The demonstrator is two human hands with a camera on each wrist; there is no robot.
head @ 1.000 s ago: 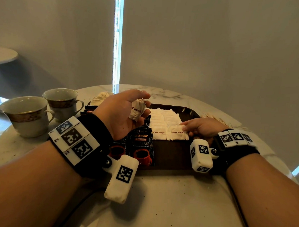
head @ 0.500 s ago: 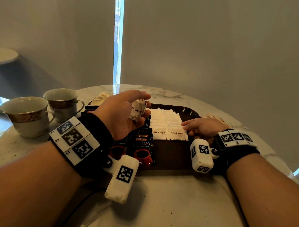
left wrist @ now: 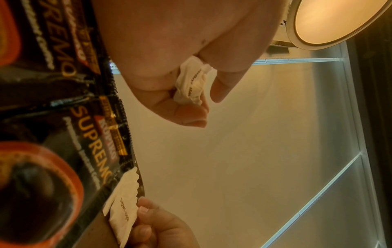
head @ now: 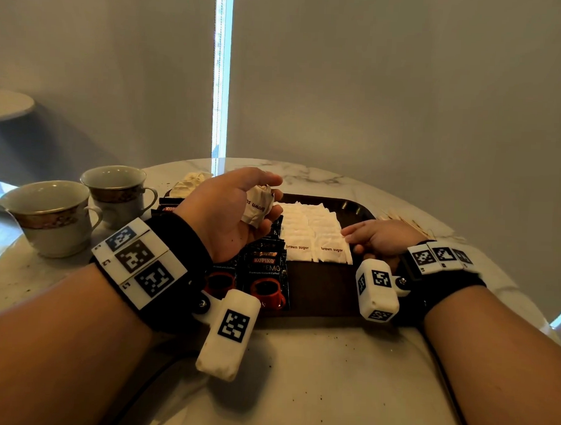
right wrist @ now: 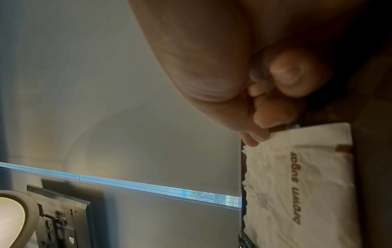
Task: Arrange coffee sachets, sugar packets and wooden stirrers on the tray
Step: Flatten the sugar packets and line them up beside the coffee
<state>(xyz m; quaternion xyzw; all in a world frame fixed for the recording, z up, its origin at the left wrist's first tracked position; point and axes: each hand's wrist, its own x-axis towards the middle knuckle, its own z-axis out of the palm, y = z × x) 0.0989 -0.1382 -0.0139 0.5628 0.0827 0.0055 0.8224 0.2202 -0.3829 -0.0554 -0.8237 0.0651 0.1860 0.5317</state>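
A dark brown tray (head: 321, 288) lies on the marble table. On its left side are black coffee sachets (head: 265, 276) (left wrist: 91, 151), and white brown-sugar packets (head: 311, 223) lie in rows in the middle. My left hand (head: 267, 197) hovers over the sachets, palm turned inward, and grips a crumpled bunch of sugar packets (head: 257, 208) (left wrist: 191, 83). My right hand (head: 351, 242) (right wrist: 260, 130) rests low on the tray's right side. Its fingertips (left wrist: 146, 209) touch the right edge of the front sugar packet (right wrist: 297, 184). Wooden stirrers (head: 407, 219) lie on the table beyond the right hand.
Two gold-banded cups (head: 51, 215) (head: 119, 189) stand at the left of the round table. A loose heap of sugar packets (head: 190, 184) lies behind my left hand. The wall is close behind the table. Bare marble (head: 314, 374) stretches in front of the tray.
My right hand has slid slightly to the right, from on top of the front sugar packet to its right edge. The left hand has stayed in place with its bunch.
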